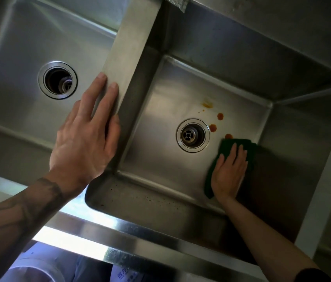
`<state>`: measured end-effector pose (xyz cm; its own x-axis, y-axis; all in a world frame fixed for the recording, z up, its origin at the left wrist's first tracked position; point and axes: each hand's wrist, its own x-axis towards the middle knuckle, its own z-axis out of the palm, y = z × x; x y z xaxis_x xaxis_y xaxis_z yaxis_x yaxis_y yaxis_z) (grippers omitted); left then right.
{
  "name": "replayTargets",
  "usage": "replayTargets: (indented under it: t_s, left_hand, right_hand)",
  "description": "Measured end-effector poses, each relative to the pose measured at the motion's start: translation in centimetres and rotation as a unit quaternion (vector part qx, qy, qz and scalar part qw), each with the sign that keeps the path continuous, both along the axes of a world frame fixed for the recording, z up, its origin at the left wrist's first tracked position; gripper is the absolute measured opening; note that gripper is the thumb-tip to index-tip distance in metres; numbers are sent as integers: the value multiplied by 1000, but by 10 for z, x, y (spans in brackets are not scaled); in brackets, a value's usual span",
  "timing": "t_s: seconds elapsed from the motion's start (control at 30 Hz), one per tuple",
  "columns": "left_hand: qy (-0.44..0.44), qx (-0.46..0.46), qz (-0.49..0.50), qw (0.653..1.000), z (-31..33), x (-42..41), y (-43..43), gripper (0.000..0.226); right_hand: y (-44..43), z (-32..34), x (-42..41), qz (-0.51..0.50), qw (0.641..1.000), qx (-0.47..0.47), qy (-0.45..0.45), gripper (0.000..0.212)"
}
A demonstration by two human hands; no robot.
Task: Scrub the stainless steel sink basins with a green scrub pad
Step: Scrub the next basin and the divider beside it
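The right hand (229,171) is pressing flat, fingers straight, on the green scrub pad (250,151) in the right basin (160,155); the left hand (85,139) is resting spread on the divider (132,53).

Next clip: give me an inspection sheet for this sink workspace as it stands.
Surface: right basin floor has orange-brown spots beside its drain; dark specks on its near wall.
Job's things: green scrub pad lies flat on that floor, its far edge at the nearest spot; left basin shows no spots.
Clutter: grey material at the top edge, unclear what.
Hands: left hand rests flat on the divider; right hand presses the pad, fingers straight.
Cables: nothing seen.
Surroundings: steel front rim.
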<state>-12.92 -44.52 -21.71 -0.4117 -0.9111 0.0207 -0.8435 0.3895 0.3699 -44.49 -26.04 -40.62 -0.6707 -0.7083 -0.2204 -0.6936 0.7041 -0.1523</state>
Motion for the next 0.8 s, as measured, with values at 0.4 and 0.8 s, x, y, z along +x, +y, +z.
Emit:
replayTargets:
  t_s: [0.4,0.8]
  left_hand:
    - [5,10,0,1000,0,0,0,56]
    - [-1,14,-3,1000,0,1,-1,56]
  right_hand:
    - [-26,2,2,-47,998,-29,-10,55]
    - [-43,-5,-9,9,999,-44,3,54]
